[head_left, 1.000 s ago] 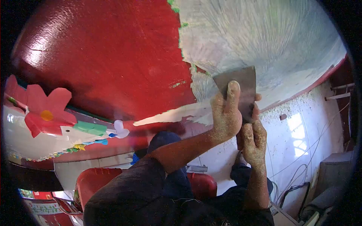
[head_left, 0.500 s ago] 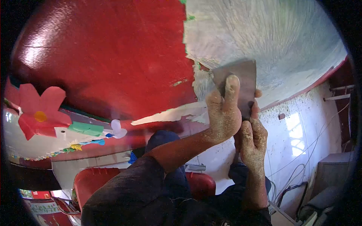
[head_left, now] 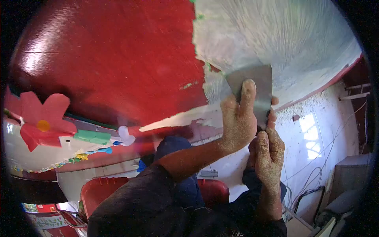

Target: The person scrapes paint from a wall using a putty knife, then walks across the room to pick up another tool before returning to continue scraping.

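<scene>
A wide metal scraper (head_left: pixel 260 85) rests with its front edge at the pale, scraped part (head_left: pixel 276 35) of the wall, just right of the red paint (head_left: pixel 130 71). My left hand (head_left: pixel 239 120) grips the blade, its thumb lying along the face and its other fingers mostly hidden behind. Lower down, my right hand (head_left: pixel 270 154) is closed around the scraper's handle end, which the fingers largely cover. Both hands are coated in pale flakes and dust. A ragged edge divides the red paint from the pale surface.
A red paper flower (head_left: pixel 42 122) and other paper decorations hang at the left. Below me stands a red chair (head_left: pixel 96 191). White tiles (head_left: pixel 300 138) speckled with flakes lie at the right, with loose cables (head_left: pixel 316 173) and a grey box (head_left: pixel 349 173).
Both hands and the scraper have shifted slightly right along the pale surface, with both grips kept. The camera view has also moved a little.
</scene>
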`<state>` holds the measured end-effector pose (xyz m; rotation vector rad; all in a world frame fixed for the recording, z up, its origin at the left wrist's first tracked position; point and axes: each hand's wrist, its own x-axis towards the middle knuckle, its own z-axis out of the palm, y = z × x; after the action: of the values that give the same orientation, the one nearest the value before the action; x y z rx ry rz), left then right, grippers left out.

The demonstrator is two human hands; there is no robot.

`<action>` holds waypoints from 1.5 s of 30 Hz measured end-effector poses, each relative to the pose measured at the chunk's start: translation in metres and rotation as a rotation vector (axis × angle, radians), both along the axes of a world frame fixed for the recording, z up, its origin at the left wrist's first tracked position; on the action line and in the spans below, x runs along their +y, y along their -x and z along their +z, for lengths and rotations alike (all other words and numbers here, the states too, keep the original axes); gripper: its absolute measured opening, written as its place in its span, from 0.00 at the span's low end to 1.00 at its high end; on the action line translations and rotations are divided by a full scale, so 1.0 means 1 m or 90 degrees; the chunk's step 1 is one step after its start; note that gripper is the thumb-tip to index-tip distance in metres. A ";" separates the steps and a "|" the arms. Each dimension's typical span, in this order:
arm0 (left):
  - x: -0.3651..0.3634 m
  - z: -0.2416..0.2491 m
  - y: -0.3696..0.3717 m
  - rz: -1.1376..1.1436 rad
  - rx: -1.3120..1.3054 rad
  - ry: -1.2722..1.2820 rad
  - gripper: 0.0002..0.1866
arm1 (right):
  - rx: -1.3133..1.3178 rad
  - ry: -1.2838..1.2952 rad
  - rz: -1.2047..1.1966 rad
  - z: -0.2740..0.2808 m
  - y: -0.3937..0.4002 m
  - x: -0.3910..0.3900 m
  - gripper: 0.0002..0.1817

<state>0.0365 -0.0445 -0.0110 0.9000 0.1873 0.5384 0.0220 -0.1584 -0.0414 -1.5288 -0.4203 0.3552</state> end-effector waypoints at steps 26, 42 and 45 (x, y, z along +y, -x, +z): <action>-0.009 -0.019 -0.011 -0.061 0.020 0.103 0.22 | 0.069 -0.219 0.133 -0.043 -0.020 -0.017 0.21; 0.001 -0.005 -0.003 -0.011 0.034 0.043 0.22 | 0.047 -0.172 0.037 -0.027 -0.003 0.001 0.23; -0.002 -0.011 -0.003 -0.018 0.012 0.043 0.23 | 0.087 -0.168 0.072 -0.028 0.001 -0.010 0.18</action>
<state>0.0400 -0.0466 -0.0220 0.8410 0.2080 0.4947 0.0206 -0.1684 -0.0696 -1.2191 -0.4291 0.4706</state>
